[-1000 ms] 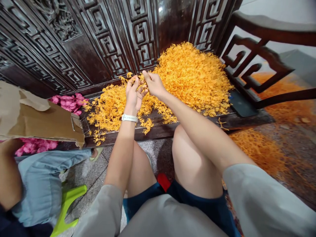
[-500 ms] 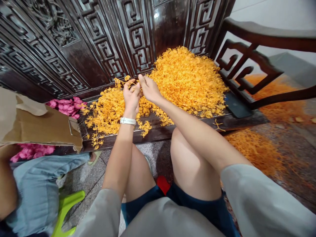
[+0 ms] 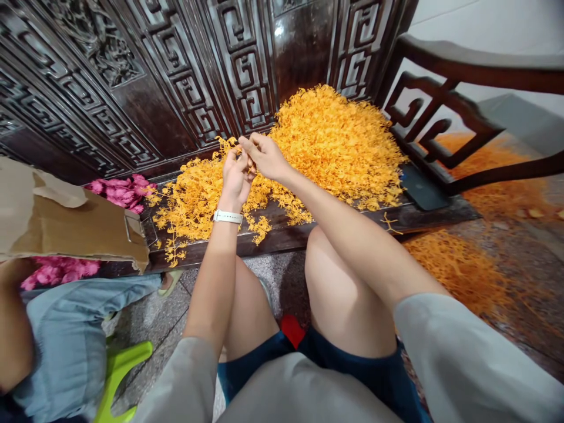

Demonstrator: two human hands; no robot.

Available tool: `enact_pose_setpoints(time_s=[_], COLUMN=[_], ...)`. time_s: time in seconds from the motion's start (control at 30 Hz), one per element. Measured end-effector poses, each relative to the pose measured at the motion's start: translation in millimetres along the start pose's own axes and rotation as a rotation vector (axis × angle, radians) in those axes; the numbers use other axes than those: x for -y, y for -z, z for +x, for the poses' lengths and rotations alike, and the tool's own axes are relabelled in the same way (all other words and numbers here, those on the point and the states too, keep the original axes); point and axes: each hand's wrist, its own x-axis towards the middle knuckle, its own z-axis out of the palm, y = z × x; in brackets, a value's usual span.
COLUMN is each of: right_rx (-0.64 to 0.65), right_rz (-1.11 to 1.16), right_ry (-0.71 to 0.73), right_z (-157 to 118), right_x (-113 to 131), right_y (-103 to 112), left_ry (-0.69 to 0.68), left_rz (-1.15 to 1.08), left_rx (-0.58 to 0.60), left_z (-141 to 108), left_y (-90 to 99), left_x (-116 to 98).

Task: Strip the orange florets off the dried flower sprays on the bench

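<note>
Bare right hand [image 3: 265,157] has shifted left to meet bare left hand [image 3: 235,182]; fingers of both look closed on a thin orange branching sprig [image 3: 230,143], its long axis unclear.

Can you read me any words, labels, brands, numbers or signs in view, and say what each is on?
None can be read.
The white watch band shows no lettering.
The brown cardboard shows no print.
The orange sprigs carry no tags.
The dark carved panel bears only fret patterns.
</note>
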Motion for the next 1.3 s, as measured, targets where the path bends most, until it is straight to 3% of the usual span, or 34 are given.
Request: enact_pose_setpoints(time_s=[0.4,0.6,0.73,0.83,0.93,1.0,1.07,1.13,1.17,1.3], right_rx=[0.037,0.197,0.243,0.102,-0.274,-0.484,-0.57,-0.519,-0.427,0.163], right_rz=[0.369,0.601,0.75,0.55,-0.018,-0.431,-0.693,-0.771,-0.741,-0.327], right_ry=[-0.212,-0.319,-0.272,-0.191,-0.112,-0.153,-0.281,-0.335,-0.307,-0.143], right_z=[-15.1,-26.0,-26.0,-21.2,-16.7,-17.2,-20.6,-25.4,-27.9,-35.7], right_x=[36.4,46.1,58.6,61.0,49.5,39.3,32.2,29.8,29.9,33.5], right_y=[-14.3,-2.6,12.0,27.7,51.5,68.9,83.3,91.9,93.8,87.3], left_ry=[0.169,0.192,0.106,0.054,0.022,0.006,-0.005,-0.008,-0.011,-0.056], left_rz=[-0.241,-0.406,-0.53,-0.51,-0.406,-0.301,-0.201,-0.128,-0.098,0.039], left_rx=[0.063,0.165,0.159,0.109,0.059,0.038,0.044,0.062,0.067,0.068], left_z=[-10.9,-21.8,-24.0,-19.9,-14.1,-11.4,-10.0,-9.7,-9.8,-9.8], left_y=[8.1,8.5,1.5,-3.9,-5.0,-3.9,-3.1,-4.2,-5.7,-17.5], left_x=[-31.0,-35.0,-24.7,-18.3,-15.9,-15.1,-13.6,-10.6,-8.5,3.4])
